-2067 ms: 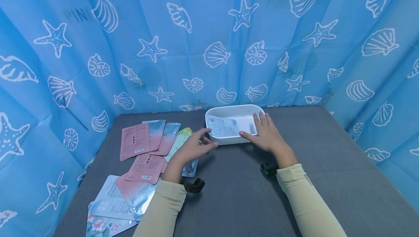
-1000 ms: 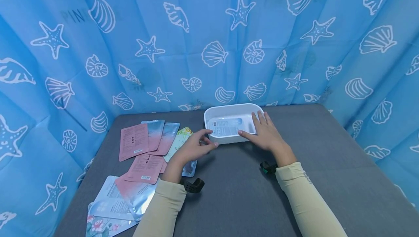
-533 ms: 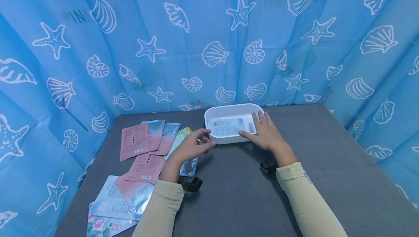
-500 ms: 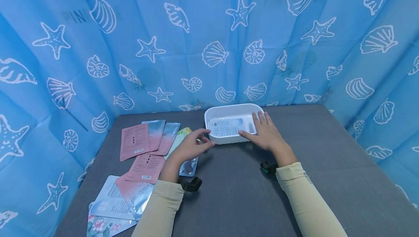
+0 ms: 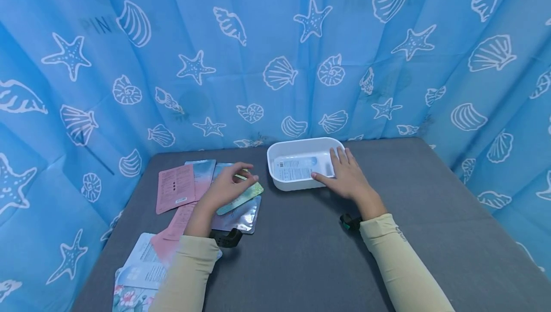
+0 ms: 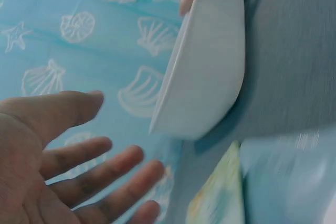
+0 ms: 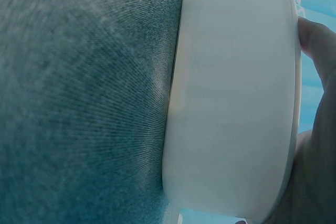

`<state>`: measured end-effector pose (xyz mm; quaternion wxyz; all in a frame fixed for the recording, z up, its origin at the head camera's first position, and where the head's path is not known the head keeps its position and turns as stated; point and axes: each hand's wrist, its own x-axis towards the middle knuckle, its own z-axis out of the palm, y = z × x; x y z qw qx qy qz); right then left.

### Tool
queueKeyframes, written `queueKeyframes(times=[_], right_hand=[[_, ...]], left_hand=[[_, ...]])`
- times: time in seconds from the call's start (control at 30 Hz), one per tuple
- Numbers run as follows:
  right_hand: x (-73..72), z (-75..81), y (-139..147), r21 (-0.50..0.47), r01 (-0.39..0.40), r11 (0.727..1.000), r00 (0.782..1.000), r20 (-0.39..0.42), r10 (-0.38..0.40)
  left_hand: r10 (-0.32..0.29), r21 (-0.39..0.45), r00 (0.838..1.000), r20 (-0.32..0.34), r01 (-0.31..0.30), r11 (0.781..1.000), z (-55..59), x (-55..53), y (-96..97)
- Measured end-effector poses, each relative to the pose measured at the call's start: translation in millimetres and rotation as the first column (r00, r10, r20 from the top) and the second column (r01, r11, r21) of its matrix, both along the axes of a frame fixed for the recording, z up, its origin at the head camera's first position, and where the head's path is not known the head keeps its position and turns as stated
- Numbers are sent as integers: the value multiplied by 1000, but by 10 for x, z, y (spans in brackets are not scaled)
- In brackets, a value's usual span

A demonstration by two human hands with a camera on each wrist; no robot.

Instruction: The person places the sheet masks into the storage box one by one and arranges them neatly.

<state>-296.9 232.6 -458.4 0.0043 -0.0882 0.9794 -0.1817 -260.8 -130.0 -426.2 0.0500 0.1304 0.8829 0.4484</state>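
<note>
My left hand [image 5: 227, 186] hovers over the right part of a group of flat packets, its fingers apart and loosely bent. In the left wrist view that hand [image 6: 79, 166] holds nothing. Below it lies a green floral packet [image 5: 241, 200], partly hidden by the hand, beside a silvery blue packet [image 5: 241, 218]. My right hand [image 5: 349, 180] rests on the right end of a white plastic tub [image 5: 297, 186], thumb on the near rim and fingers extended over the right side. One pale blue printed packet [image 5: 297, 167] lies flat inside the tub.
More packets spread over the table's left side: a pink packet [image 5: 175, 188], pink-and-blue ones, a pale blue packet [image 5: 142, 276] and a floral packet [image 5: 133, 298]. Behind the grey cloth-covered table [image 5: 310, 254] hangs a blue shell-patterned curtain [image 5: 275, 39].
The pale blue packet has settled flat in the tub. My left hand has left the tub's front left corner and moved left over the packets. My right hand stays on the tub.
</note>
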Motion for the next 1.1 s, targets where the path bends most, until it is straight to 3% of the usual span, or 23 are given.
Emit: queueKeyframes(times=[0.2, 0.43, 0.77, 1.1], right_hand=[[1, 0, 8, 6, 0, 1000, 1000, -1, 0], [11, 5, -2, -2, -4, 1000, 1000, -10, 4], [23, 6, -4, -12, -3, 1000, 1000, -5, 3], [31, 4, 2, 0, 2, 1000, 1000, -3, -2]], left_hand=[[83, -28, 993, -85, -86, 996, 98, -14, -421], [162, -80, 980, -115, -172, 982, 135, 25, -947], [240, -140, 962, -130, -258, 956, 5, 50, -1592], [279, -169, 957, -85, -289, 942, -109, 41, -1891]])
